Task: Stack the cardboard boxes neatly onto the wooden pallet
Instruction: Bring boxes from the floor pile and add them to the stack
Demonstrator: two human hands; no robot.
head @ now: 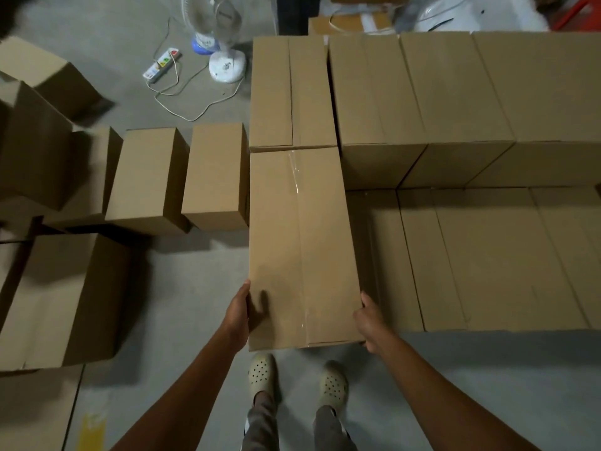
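- Head view showed the taped cardboard box [302,242] straight ahead of both hands, its long axis running away from the person.
- The left hand [239,317] and right hand [370,323] gripped its near end, one on each side, equally near.
- It lay at the stack's left edge, its far end close against the far box [292,92]; the pallet was hidden.

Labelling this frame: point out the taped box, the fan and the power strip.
taped box [279,222], head view, top face.
fan [227,66], head view, round base.
power strip [161,64], head view, its middle.
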